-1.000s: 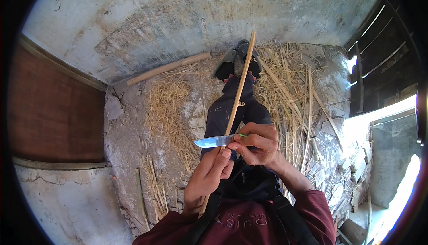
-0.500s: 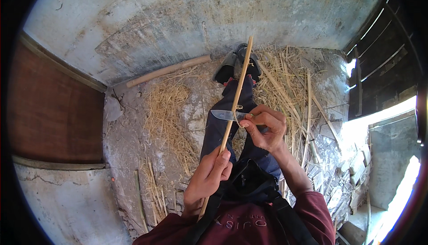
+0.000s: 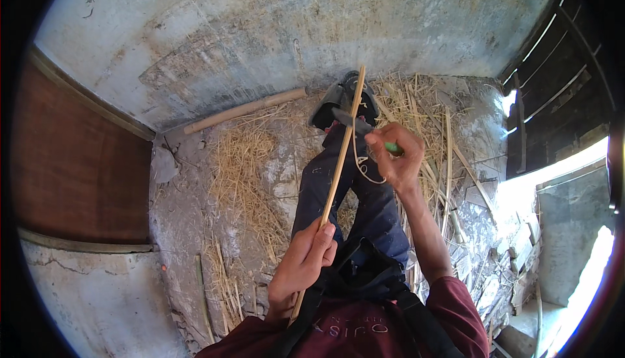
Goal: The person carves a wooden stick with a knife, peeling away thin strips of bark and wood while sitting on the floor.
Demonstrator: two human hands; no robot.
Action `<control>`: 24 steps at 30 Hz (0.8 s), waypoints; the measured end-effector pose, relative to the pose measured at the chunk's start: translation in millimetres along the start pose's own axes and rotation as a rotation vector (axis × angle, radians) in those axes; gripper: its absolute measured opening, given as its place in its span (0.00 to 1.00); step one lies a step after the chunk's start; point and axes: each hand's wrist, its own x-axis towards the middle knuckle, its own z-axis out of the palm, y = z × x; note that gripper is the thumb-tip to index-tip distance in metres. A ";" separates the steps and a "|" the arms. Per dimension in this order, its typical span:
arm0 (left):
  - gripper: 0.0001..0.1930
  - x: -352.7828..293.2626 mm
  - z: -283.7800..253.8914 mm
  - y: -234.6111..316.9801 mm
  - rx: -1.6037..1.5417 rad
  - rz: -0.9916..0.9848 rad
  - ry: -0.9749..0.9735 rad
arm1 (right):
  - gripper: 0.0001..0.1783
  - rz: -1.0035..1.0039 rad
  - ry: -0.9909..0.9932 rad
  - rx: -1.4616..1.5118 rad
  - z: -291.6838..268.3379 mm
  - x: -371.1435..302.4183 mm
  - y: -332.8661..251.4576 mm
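A long pale strip of split bamboo (image 3: pixel 340 159) slants away from me over my legs, its far tip near my shoes. My left hand (image 3: pixel 305 258) is closed round it near my body. In my right hand (image 3: pixel 398 155) is a knife (image 3: pixel 351 124) with a green handle; its blade lies across the strip toward the far end. A thin curled shaving (image 3: pixel 359 162) hangs from the strip beside the blade, looping toward my right hand.
Heaps of shavings (image 3: pixel 244 156) cover the floor left of my legs, with more shavings and long strips (image 3: pixel 449 156) on the right. A round pole (image 3: pixel 244 109) lies along the wall (image 3: pixel 260 32). Broken blocks (image 3: pixel 521 247) stand at the right.
My right hand has moved the knife away from me along the strip, toward its far end. A longer shaving now curls off. My left hand keeps its hold.
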 end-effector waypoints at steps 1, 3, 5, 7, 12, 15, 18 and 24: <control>0.18 0.4 0.5 -1.2 0.006 0.000 -0.007 | 0.12 0.025 0.023 -0.010 -1.7 5.4 5.5; 0.18 0.2 1.5 -3.1 0.018 -0.003 -0.020 | 0.12 0.078 0.069 -0.029 -5.7 16.7 16.2; 0.18 0.1 2.0 -4.1 0.014 -0.015 -0.035 | 0.13 0.109 0.119 0.005 -7.7 27.1 22.6; 0.18 1.6 2.5 -4.1 0.005 -0.011 -0.036 | 0.13 0.196 0.134 0.069 -10.7 36.3 25.5; 0.18 3.9 5.6 -2.5 -0.030 -0.011 -0.007 | 0.13 0.046 0.120 -0.048 -10.9 39.9 38.5; 0.18 5.5 4.8 -4.2 0.004 -0.015 -0.026 | 0.13 0.004 0.155 -0.056 -11.6 38.2 37.7; 0.17 0.6 6.5 0.0 -0.020 -0.018 -0.016 | 0.13 0.033 0.161 0.006 -9.1 37.4 32.1; 0.17 0.2 11.1 0.2 0.042 0.028 -0.031 | 0.11 -0.166 0.019 0.036 -23.7 53.0 21.8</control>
